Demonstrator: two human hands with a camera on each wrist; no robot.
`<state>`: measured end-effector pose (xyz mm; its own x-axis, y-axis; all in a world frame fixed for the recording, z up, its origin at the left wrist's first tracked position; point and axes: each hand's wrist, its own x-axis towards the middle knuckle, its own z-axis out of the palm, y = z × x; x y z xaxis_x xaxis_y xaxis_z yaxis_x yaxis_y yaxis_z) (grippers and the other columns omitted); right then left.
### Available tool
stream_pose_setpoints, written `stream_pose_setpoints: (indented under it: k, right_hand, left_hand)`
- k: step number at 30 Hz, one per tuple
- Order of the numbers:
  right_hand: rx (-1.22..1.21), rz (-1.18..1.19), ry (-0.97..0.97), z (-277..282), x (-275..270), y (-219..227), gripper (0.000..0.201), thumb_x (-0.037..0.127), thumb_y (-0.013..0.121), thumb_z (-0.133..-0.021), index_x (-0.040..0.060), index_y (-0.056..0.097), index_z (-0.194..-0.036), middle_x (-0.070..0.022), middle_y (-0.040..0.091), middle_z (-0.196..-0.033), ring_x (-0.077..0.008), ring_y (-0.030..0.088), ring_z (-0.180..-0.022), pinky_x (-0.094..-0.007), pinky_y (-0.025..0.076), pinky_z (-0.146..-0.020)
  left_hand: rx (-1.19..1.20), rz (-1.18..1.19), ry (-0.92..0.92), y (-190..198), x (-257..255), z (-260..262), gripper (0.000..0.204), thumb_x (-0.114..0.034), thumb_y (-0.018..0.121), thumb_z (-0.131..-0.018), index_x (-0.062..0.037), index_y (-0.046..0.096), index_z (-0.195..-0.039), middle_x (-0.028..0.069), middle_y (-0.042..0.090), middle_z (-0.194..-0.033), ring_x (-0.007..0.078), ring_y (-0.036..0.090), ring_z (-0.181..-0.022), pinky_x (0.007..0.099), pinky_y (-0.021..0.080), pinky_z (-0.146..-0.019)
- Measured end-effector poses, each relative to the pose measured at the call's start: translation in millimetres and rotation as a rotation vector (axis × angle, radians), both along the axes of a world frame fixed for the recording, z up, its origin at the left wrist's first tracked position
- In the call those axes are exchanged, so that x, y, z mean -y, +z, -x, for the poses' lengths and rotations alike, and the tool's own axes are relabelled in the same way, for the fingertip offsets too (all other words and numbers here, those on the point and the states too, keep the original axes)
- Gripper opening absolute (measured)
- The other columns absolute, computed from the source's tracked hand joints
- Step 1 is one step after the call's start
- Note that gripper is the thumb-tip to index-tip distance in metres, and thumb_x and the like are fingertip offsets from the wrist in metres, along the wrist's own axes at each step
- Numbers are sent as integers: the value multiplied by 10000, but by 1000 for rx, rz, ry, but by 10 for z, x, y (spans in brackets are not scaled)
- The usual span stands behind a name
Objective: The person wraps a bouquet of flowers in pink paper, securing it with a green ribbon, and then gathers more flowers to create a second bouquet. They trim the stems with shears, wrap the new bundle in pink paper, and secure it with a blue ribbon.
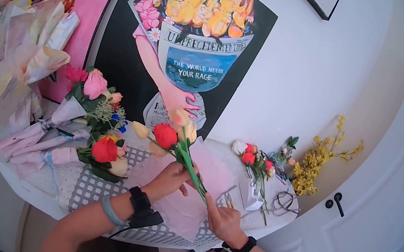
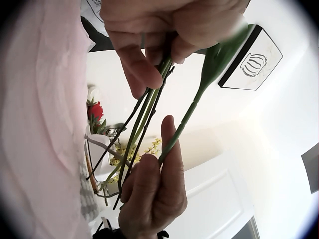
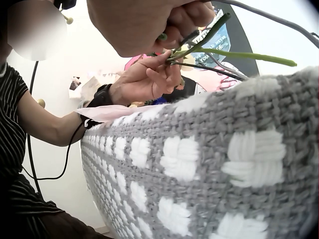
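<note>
My left hand [image 1: 171,181] grips a small bunch of flowers by the stems above the table. The bunch has a red rose [image 1: 164,135] and several cream and peach tulips, one of them a pale bud [image 1: 140,130] leaning out to the left. Long green leaves [image 1: 184,156] run down along it. Several thin stems [image 2: 144,117] stick out below the left fingers. With thumb and fingers my right hand [image 2: 154,199] pinches the lower end of one thicker green stem [image 2: 187,119], which stands apart from the others. Pale pink wrapping paper [image 1: 171,211] lies spread beneath both hands.
Wrapped bouquets [image 1: 43,147] and loose flowers [image 1: 104,149] lie on the left of the table. On the right are a white box-like holder [image 1: 250,196], glasses [image 1: 284,202], red and white flowers [image 1: 249,158] and yellow sprays [image 1: 313,166]. Paintings [image 1: 259,39] stand behind.
</note>
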<state>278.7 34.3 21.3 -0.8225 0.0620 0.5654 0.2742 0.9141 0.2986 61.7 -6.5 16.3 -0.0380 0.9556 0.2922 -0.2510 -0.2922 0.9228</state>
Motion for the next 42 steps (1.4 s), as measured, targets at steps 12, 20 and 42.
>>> stream_pose_setpoints:
  k: [12,20,42]
  right_hand:
    - [101,154,-193,-69,80,56,574,70,580,-726,21,444,-1281,-29,505,-484,-196,506,-381,-337,381,-377]
    - [84,391,-207,-133,16,55,440,165,527,-856,119,458,-1288,-121,505,-496,-312,511,-423,-405,408,-424]
    - [-4,381,-440,-564,-211,633,450,503,553,-815,131,645,-1051,-169,553,-541,-347,582,-538,-424,455,-502]
  left_hand:
    - [47,1,-61,67,61,4,187,-202,448,-947,-54,504,-1046,79,600,-931,191,641,-860,267,512,-560]
    - [74,31,-91,51,26,15,248,-187,433,-949,36,521,-1009,116,586,-972,218,624,-852,320,542,-672]
    - [162,17,-51,-8,17,25,160,-214,499,-927,-75,541,-996,42,610,-930,165,616,-800,288,505,-581]
